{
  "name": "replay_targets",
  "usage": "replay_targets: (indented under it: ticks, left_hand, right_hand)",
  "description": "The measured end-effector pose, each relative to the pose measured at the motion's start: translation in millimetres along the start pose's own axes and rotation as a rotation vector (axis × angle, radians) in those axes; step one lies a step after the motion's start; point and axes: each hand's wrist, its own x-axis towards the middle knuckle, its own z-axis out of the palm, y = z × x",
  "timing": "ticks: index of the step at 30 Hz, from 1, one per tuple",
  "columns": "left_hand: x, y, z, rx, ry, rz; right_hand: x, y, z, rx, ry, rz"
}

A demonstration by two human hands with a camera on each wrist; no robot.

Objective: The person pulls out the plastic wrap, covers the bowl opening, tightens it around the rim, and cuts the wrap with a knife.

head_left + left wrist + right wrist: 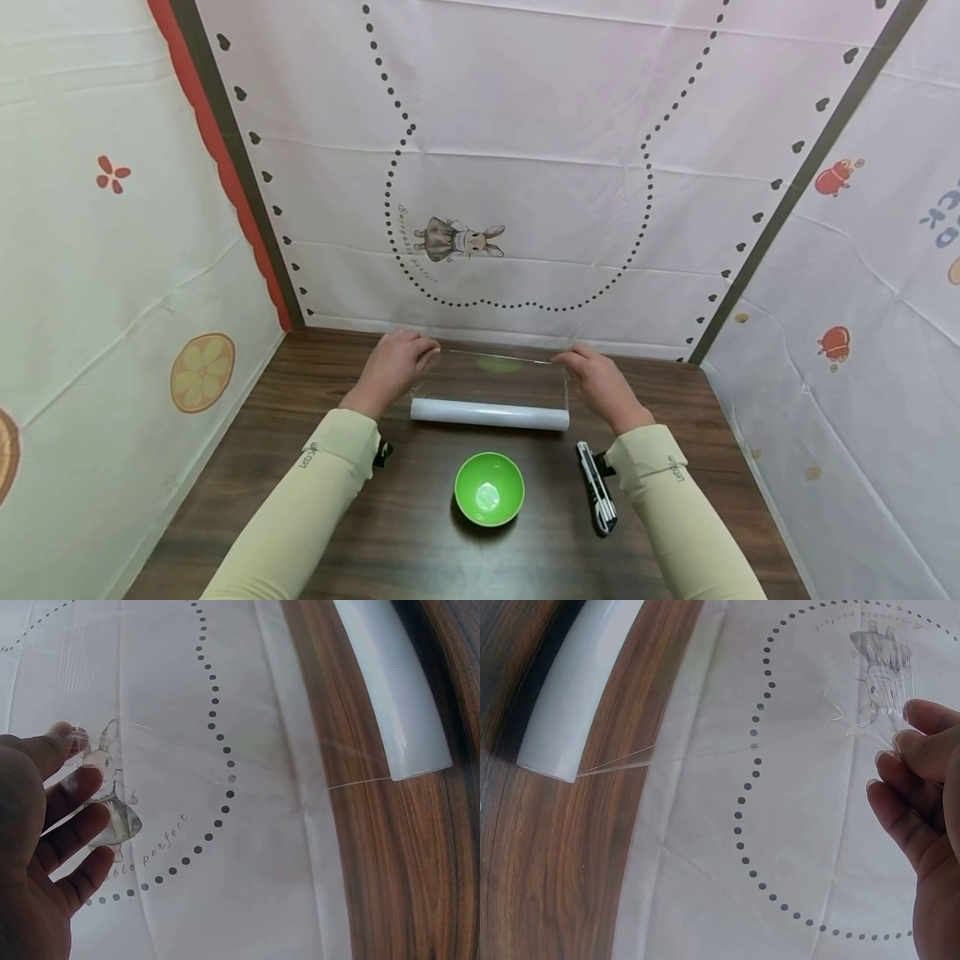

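A roll of cling film [489,414] lies crosswise on the wooden table. From it a clear sheet of film [495,379] stretches away toward the back wall. My left hand [397,367] pinches the sheet's left corner between thumb and forefinger; in the left wrist view its other fingers [79,832] are loosely bent. The right corner is pinched by my right hand [597,385], where the right wrist view shows the film gathered in creases at the fingertips [907,742]. Both hands are beyond the roll, with the film taut between them.
Nearer than the roll stands a green bowl [489,490]. A utility knife [597,490] lies to its right, beside my right sleeve [660,475]. Printed cloth walls [525,208] close in the table [420,542] at the back and both sides.
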Motion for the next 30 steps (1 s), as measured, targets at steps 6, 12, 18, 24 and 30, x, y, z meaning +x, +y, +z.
replay_targets:
  ticks: [6, 12, 18, 24, 30]
  left_hand:
    - [0.2, -0.1, -1.1, 0.008, 0.008, 0.006]
    - [0.6, -0.4, -1.7, 0.002, 0.018, 0.009]
    - [0.9, -2.3, -0.7, 0.002, 0.020, 0.007]
    - [0.6, -2.3, -1.5, -0.004, 0.014, 0.001]
    - [1.1, -2.0, -1.2, -0.003, 0.017, 0.001]
  right_hand:
    - [0.1, 1.4, 0.1, 0.004, 0.001, -0.008]
    - [1.7, 1.7, -1.0, 0.014, 0.008, -0.013]
    - [3.4, -0.1, -3.4, 0.013, -0.008, -0.007]
    - [3.9, -0.4, -4.5, 0.000, -0.012, -0.008]
    - [3.3, 1.2, -3.2, -0.002, -0.022, -0.001]
